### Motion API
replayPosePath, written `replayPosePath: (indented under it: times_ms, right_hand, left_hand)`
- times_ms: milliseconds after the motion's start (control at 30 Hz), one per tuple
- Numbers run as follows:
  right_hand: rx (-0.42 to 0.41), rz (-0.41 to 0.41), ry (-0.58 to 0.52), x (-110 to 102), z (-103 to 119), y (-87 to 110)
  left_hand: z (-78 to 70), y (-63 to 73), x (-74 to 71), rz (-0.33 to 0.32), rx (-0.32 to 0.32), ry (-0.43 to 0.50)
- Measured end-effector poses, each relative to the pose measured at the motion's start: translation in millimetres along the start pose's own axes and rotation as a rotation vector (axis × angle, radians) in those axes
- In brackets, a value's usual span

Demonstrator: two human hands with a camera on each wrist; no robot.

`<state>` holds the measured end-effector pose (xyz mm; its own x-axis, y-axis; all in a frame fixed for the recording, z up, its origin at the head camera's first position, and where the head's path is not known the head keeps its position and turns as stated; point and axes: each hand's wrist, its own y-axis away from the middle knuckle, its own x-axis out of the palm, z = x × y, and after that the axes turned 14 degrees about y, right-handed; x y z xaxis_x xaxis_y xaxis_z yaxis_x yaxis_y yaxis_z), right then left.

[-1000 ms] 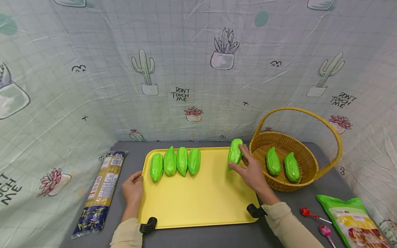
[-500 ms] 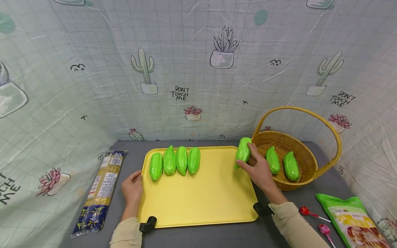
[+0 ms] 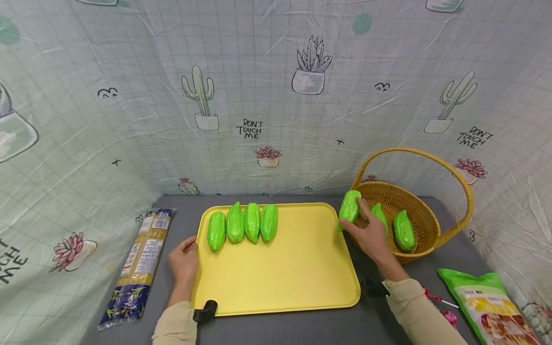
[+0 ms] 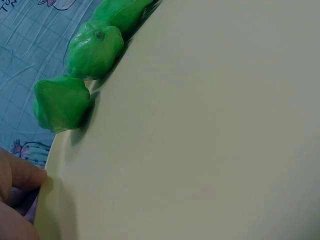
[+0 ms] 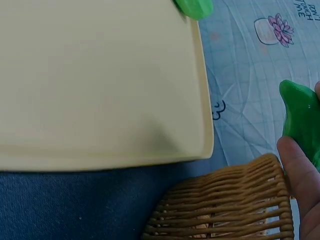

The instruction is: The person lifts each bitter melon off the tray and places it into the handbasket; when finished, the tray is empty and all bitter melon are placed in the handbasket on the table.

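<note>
My right hand pinches a glossy, ribbed green vegetable, like a plastic bitter melon, between thumb and fingers. It is raised between the tray's right end and the wicker basket, overlapping the basket's left rim in the head view. Two similar green vegetables lie inside the basket; one shows fully, the other is partly behind my hand. Along the back left of the yellow tray several more green vegetables lie in a row. My left hand grips the tray's left edge, fingertips at the rim.
A clear packet of noodles lies left of the tray. At the right front are a green food bag and two lollipops, partly hidden by my sleeve. The basket's tall arched handle stands up. A printed cloth hangs behind.
My right hand has carried the green vegetable rightward, from over the tray's right part to the basket's left rim. My left hand has stayed at the tray's edge.
</note>
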<state>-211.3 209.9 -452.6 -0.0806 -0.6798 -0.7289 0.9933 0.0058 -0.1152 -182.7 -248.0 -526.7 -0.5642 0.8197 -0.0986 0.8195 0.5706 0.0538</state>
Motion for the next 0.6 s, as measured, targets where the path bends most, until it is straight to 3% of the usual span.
replayPosePath:
  times_ms: [300,600]
  right_hand:
    - [0.089,0.044,-0.030,-15,-5,-4.4]
    - [0.109,0.072,-0.061,-23,-15,-10.9]
  left_hand:
    - [-0.2,0.1,-0.9,0.007,-0.013,-0.012]
    - [1.7,-1.7,-0.7,0.005,-0.011,-0.022]
